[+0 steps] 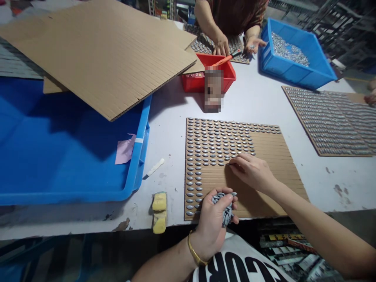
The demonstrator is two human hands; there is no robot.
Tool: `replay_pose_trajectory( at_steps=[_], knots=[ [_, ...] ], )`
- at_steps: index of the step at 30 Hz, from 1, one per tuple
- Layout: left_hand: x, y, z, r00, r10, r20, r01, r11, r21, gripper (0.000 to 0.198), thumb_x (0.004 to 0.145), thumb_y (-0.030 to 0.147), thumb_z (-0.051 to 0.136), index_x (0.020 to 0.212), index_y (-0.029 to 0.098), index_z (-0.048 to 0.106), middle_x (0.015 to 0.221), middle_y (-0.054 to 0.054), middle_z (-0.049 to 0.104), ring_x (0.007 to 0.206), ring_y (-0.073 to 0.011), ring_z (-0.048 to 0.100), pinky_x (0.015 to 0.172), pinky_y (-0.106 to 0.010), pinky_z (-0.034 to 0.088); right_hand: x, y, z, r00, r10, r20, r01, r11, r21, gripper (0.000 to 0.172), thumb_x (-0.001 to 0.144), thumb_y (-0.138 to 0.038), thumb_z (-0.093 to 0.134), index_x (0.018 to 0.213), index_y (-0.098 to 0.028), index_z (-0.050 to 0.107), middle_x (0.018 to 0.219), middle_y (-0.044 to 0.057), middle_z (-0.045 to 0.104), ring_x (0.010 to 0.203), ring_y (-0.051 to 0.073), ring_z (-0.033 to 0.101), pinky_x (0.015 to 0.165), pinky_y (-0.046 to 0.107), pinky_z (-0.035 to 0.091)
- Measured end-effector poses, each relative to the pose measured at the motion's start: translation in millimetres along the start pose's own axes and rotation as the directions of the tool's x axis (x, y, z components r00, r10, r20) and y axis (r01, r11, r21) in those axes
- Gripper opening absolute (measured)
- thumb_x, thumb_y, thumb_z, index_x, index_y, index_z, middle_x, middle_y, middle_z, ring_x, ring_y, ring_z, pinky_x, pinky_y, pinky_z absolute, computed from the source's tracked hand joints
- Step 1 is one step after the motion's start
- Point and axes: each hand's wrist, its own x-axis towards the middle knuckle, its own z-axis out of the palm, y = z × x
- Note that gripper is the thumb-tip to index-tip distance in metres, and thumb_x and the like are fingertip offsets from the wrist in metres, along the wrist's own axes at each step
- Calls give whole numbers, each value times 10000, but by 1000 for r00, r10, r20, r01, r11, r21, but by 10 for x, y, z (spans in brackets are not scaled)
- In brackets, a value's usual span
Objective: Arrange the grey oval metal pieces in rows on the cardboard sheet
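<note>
My left hand (pixel 212 223), with a gold bangle (pixel 195 250) on its wrist, is closed around a clump of grey oval pieces (pixel 223 204) at the board's near edge. A corrugated cardboard board (pixel 279 164) lies on the table, with rows of the same pieces (pixel 219 143) standing in its grooves over the upper and left parts. My right hand (pixel 251 172) rests on the bare grooves, its fingertips pinched on a small piece at the end of a row.
A co-worker's hands (pixel 232 45) work on another board at the far side, near a blue crate of loose pieces (pixel 319 51). A red bin (pixel 205 78) holds an orange knife (pixel 226 58). Cardboard sheets (pixel 96 51) overlap a large blue tray (pixel 138 145) on the left.
</note>
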Motion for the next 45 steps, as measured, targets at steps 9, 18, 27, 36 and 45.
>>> replay_pose_trajectory(
  at_steps=[9,18,27,36,45],
  knots=[
    [3,-11,-1,1000,-14,-5,14,1000,-5,255,708,261,714,908,168,588,790,-34,607,649,-112,522,453,-191,409,-32,-13,-62,999,-42,5,42,994,-104,252,942,-295,428,868,-206,652,822,51,671,807,176,587,608,292,321],
    [-6,-18,-7,1000,7,7,-7,1000,3,229,750,234,677,935,153,570,817,-48,605,663,-109,516,455,-189,414,18,-36,-61,999,7,39,-3,994,-108,246,920,-296,456,792,-199,643,781,50,656,791,186,578,599,295,306],
    [0,-19,-13,1000,4,13,-4,1000,-1,233,753,229,672,945,149,566,820,-53,606,665,-109,513,451,-188,415,85,-8,-72,992,64,112,-66,998,21,163,892,-276,509,817,-216,641,809,23,659,745,164,588,569,265,311],
    [-8,-15,-7,1000,13,10,-13,1000,5,239,745,239,679,936,149,566,800,-46,597,655,-108,512,448,-186,415,25,33,17,998,57,28,-59,993,105,191,898,-277,497,811,-207,652,787,26,658,714,149,589,581,251,348],
    [-3,-32,-17,1000,12,13,-12,1000,9,247,738,256,689,932,153,577,795,-48,594,671,-114,512,454,-183,412,-53,61,122,994,9,-105,7,988,152,192,925,-262,483,846,-196,646,780,31,641,729,149,582,631,247,386]
  ],
)
